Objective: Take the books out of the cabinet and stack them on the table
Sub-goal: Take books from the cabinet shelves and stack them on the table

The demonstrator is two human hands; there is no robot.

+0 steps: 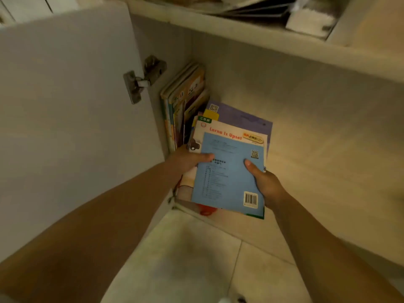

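Two hands show, the left hand (188, 159) and the right hand (265, 182), both gripping one fanned bundle of books (229, 171); in that bundle at least four covers can be told apart, namely one blue, one white with red lettering, one yellow, one purple, and further edges beneath cannot be counted; one row of upright books (185, 101) stands against the cabinet's left wall, perhaps five or six, the spines too blurred to tell; one open door (65, 106); one metal hinge (142, 78); one shelf (262, 38) above.
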